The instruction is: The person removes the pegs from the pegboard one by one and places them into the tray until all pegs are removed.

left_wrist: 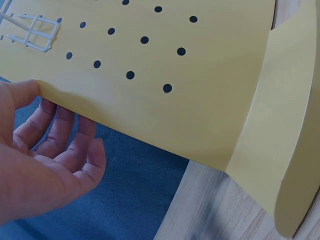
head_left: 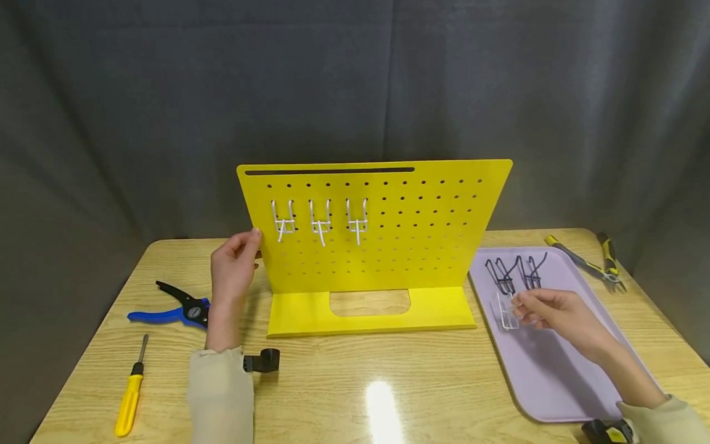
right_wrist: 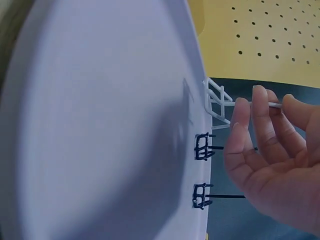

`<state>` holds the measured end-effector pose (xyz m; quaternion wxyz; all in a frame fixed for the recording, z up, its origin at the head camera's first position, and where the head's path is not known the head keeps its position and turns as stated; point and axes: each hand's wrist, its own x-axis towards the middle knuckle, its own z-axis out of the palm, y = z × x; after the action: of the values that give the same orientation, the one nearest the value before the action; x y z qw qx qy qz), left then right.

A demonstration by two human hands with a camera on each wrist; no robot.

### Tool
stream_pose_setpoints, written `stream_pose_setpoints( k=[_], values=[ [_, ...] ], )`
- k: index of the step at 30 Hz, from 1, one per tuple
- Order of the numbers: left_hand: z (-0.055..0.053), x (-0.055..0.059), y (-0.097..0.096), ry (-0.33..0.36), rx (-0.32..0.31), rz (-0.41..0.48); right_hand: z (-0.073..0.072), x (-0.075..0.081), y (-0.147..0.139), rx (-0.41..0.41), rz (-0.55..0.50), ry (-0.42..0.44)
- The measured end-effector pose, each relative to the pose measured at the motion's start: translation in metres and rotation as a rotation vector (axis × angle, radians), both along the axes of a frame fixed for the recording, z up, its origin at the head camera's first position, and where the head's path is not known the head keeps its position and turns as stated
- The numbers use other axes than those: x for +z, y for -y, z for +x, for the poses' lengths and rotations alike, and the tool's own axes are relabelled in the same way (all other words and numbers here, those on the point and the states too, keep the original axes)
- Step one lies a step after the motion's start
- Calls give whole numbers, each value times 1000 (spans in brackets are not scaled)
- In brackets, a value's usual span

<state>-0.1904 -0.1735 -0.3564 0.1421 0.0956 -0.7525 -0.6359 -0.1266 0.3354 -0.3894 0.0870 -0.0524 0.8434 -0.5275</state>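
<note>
A yellow pegboard [head_left: 427,265] stands on the table, with three white wire hooks [head_left: 320,226] hung in a row at its upper left. My left hand [head_left: 232,268] grips the board's left edge; in the left wrist view the thumb [left_wrist: 24,94] lies on the front face and fingers reach behind. Over the lilac tray [head_left: 546,382], my right hand [head_left: 560,316] pinches a loose white wire hook [right_wrist: 216,100] by its prong. Two black wire hooks [head_left: 503,280] [right_wrist: 200,196] lie at the tray's far end, close to that hand.
Left of the board lie a tool with one blue and one black handle [head_left: 166,316] and a yellow screwdriver [head_left: 129,404]. Two yellow-and-black pliers [head_left: 582,264] [head_left: 608,254] lie behind the tray at the right. A dark curtain [head_left: 355,92] hangs behind the table.
</note>
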Motion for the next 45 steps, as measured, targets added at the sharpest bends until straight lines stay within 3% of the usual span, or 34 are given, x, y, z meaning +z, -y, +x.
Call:
stream_pose_setpoints(
  k=[14,22,25,31,34,40,45],
  values=[
    [-1,0,1,16,3,15,-6,-9,6,-32,71,3],
    [0,-1,1,20,-4,21,-4,-11,7,-54,44,-14],
    [0,-1,1,15,-2,20,-1,-9,8,-65,65,-78],
    [0,0,2,0,-4,9,4,7,24,-93,138,-385],
    [0,0,1,-20,8,16,7,21,38,-67,62,-491],
    [0,-1,0,-10,3,9,12,37,67,-4,-32,-581],
    [-1,-1,1,8,-6,2,10,31,99,29,-67,-547]
  ],
)
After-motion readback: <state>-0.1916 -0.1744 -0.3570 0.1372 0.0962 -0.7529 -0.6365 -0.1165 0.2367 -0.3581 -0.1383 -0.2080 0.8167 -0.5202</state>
